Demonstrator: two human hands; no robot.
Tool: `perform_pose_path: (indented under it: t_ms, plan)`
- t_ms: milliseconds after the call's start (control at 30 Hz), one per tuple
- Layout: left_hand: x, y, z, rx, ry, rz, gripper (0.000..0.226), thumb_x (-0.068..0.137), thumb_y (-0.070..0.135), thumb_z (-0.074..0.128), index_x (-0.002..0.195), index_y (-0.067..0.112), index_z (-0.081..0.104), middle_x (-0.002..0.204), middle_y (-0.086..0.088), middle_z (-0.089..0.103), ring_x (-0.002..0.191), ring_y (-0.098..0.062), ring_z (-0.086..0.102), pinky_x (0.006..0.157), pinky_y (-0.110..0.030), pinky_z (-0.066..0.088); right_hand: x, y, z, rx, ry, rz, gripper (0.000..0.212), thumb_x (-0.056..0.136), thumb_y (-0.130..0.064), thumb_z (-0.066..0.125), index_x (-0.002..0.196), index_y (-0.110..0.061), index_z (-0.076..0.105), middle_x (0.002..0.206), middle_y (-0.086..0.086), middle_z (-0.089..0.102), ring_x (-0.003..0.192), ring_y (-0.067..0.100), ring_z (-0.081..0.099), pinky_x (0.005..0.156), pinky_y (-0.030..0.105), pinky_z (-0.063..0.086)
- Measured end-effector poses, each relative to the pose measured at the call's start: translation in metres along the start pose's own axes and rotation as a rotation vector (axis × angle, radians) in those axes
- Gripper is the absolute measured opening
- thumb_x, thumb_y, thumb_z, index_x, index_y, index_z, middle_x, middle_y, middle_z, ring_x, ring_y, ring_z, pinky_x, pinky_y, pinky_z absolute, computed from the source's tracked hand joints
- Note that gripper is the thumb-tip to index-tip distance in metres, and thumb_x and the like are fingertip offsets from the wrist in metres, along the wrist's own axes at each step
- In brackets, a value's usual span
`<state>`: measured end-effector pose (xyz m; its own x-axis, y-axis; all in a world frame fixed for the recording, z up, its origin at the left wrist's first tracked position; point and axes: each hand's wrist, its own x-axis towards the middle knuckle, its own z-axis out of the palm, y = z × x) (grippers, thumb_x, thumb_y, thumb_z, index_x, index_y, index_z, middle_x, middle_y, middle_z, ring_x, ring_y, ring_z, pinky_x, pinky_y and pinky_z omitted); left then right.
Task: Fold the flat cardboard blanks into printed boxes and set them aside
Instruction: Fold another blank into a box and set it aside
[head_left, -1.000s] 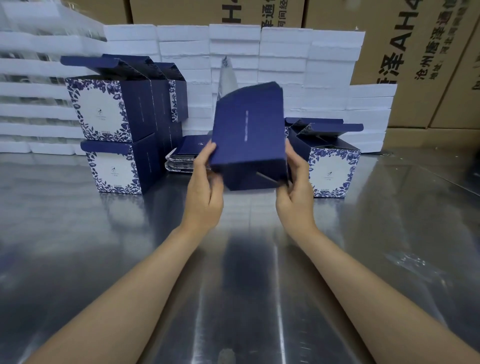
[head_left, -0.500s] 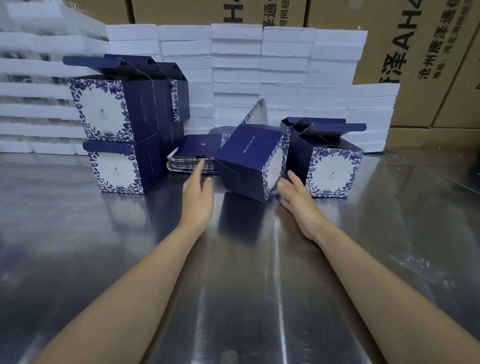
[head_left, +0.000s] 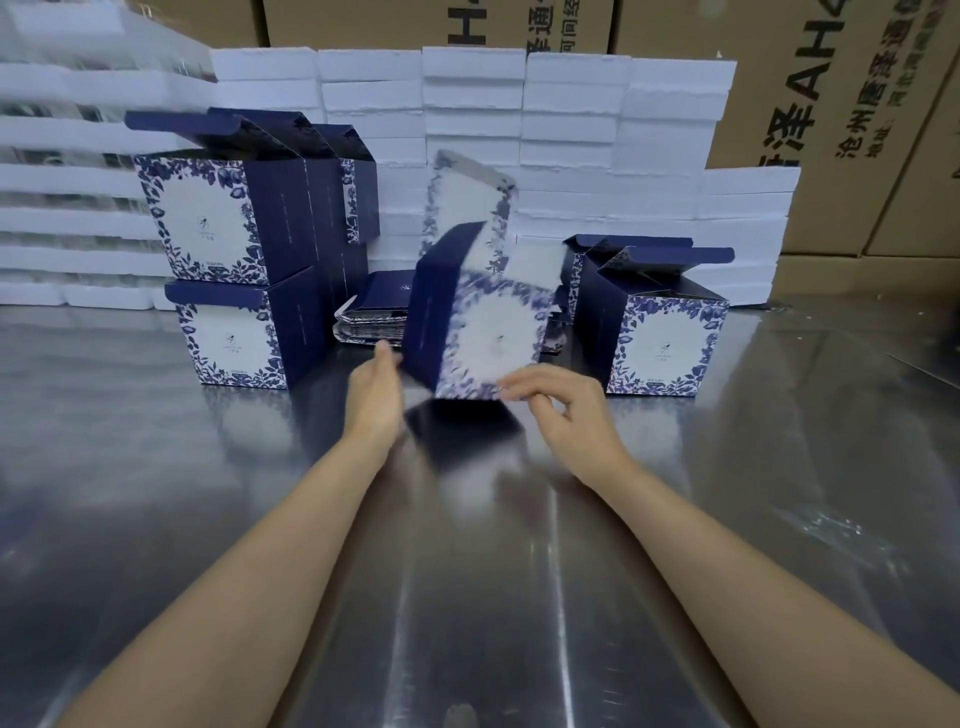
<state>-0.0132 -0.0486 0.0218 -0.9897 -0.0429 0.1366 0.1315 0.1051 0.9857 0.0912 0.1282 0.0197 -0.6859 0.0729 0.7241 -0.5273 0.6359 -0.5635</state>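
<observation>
**Both hands at a tilted, half-formed box**

On the left, two finished boxes (head_left: 228, 280) sit stacked on the steel surface (head_left: 156, 467). The left hand (head_left: 375, 395) reaches forward, fingers straight, its tips against the navy side of the blurred, tilted box (head_left: 483, 322) at centre. The right hand (head_left: 561, 410) has loosely curled fingers at the box's lower front edge; whether it pinches is unclear. Another open-topped box (head_left: 665, 338) stands at right.
</observation>
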Motion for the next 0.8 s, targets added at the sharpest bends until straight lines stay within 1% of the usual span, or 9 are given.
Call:
perform_pose_path:
  t_ms: [67,133,267,333,400,500,600,700,800]
  plan:
    - [0.006,-0.001,-0.006,-0.088,0.142,-0.133,0.046,0.104,0.036,0.027,0.123,0.013,0.062,0.133,-0.008,0.056,0.114,-0.023,0.051,0.089,-0.03,0.034,0.0,-0.002,0.001,-0.021,0.123,-0.036,0.03,0.076,0.011,0.045,0.072,-0.002,0.072,0.079,0.003,0.066,0.078,0.018,0.063,0.073,0.035,0.05]
    - [0.011,0.0,-0.01,-0.17,0.219,-0.155,0.04,0.103,0.033,0.031,0.117,0.012,0.062,0.13,-0.014,0.058,0.114,-0.029,0.053,0.09,-0.033,0.036,0.002,-0.001,-0.001,-0.085,0.221,-0.038,0.029,0.076,0.012,0.045,0.072,-0.004,0.068,0.078,0.0,0.06,0.075,0.016,0.058,0.069,0.034,0.047]
    - [0.006,0.009,-0.006,-0.346,0.182,0.036,0.04,0.103,0.04,0.031,0.129,0.019,0.053,0.133,0.001,0.054,0.124,-0.017,0.049,0.112,-0.041,0.034,0.007,0.003,-0.001,0.012,0.241,0.124,0.041,0.085,0.012,0.047,0.116,-0.011,0.061,0.117,0.002,0.048,0.109,0.014,0.053,0.097,0.034,0.046]
    - [-0.001,0.013,-0.003,-0.389,0.076,0.177,0.037,0.103,0.044,0.029,0.13,0.028,0.049,0.136,0.008,0.052,0.129,-0.012,0.045,0.115,-0.042,0.031,0.006,0.006,-0.001,0.121,0.12,0.212,0.056,0.091,0.007,0.05,0.138,-0.022,0.043,0.14,-0.001,0.038,0.131,0.013,0.041,0.113,0.039,0.035]
    - [-0.006,0.012,0.001,-0.33,-0.056,0.31,0.046,0.1,0.052,0.031,0.139,0.03,0.042,0.146,0.008,0.044,0.136,-0.01,0.04,0.117,-0.04,0.028,0.004,0.008,0.0,0.175,-0.034,0.246,0.065,0.095,-0.004,0.052,0.144,-0.036,0.026,0.152,-0.014,0.026,0.143,0.009,0.026,0.119,0.043,0.023]
    - [-0.012,0.008,0.004,-0.135,-0.171,0.484,0.053,0.096,0.057,0.033,0.145,0.035,0.036,0.144,0.015,0.036,0.13,0.013,0.032,0.11,-0.014,0.023,0.003,0.005,0.004,0.226,-0.111,0.225,0.066,0.094,-0.019,0.053,0.141,-0.047,0.016,0.152,-0.025,0.021,0.145,0.003,0.018,0.12,0.045,0.019]
    - [-0.016,0.009,0.003,0.009,-0.175,0.631,0.042,0.099,0.046,0.034,0.134,0.029,0.048,0.137,0.012,0.037,0.122,0.022,0.031,0.095,0.005,0.021,0.009,-0.002,0.001,0.129,0.002,0.149,0.061,0.091,-0.031,0.05,0.143,-0.042,0.02,0.147,-0.005,0.033,0.138,0.014,0.033,0.114,0.048,0.03]
    - [-0.019,0.014,0.001,0.038,-0.204,0.686,0.031,0.101,0.037,0.033,0.115,0.021,0.055,0.135,0.012,0.044,0.124,0.014,0.036,0.096,0.0,0.024,0.013,-0.008,-0.006,0.076,0.07,0.107,0.051,0.093,-0.034,0.047,0.143,-0.028,0.038,0.124,-0.003,0.038,0.12,0.015,0.045,0.105,0.049,0.04]
    - [-0.021,0.017,0.001,0.045,-0.224,0.744,0.037,0.102,0.035,0.026,0.106,0.013,0.056,0.128,0.004,0.049,0.123,0.003,0.042,0.102,-0.009,0.026,0.014,-0.011,-0.009,0.011,0.066,0.032,0.024,0.095,-0.03,0.046,0.112,-0.018,0.06,0.129,-0.007,0.038,0.122,0.021,0.045,0.097,0.053,0.043]
